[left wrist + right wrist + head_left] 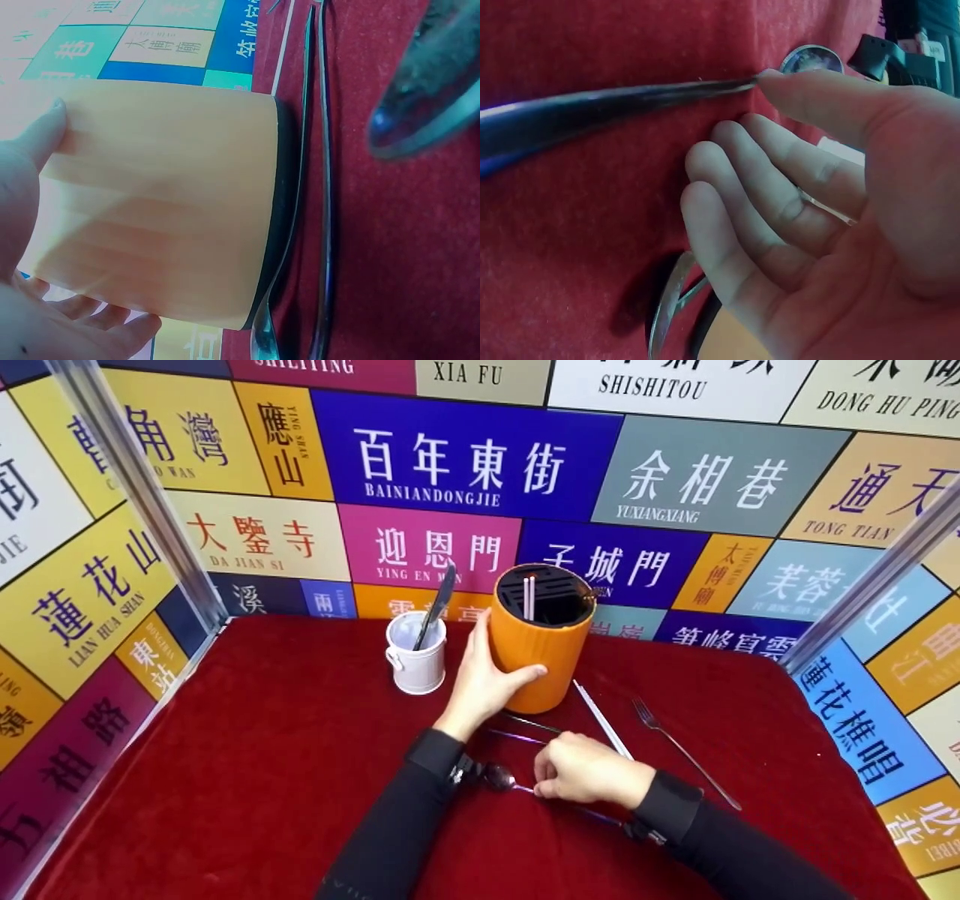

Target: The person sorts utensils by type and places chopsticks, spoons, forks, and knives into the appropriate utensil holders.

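Note:
My left hand (484,679) grips an orange cylindrical utensil holder (540,667) with a black slotted insert, thumb across its front and fingers round the far side in the left wrist view. A pair of pale chopsticks (529,598) stands in it. Over a spoon lying on the cloth is my right hand (589,769); the spoon's bowl (499,778) shows to its left. In the right wrist view the thumb touches the spoon's handle (592,112), while the other fingers are spread apart from it, gently bent. Two slim metal utensils (324,187) lie along the holder's base.
A small white bucket (417,667) with a dark table knife (439,600) leaning in it stands left of the holder. White chopsticks (604,720) and a fork (686,754) lie to the right on the red cloth (247,750). Sign-printed panels (465,450) surround the table's back and sides.

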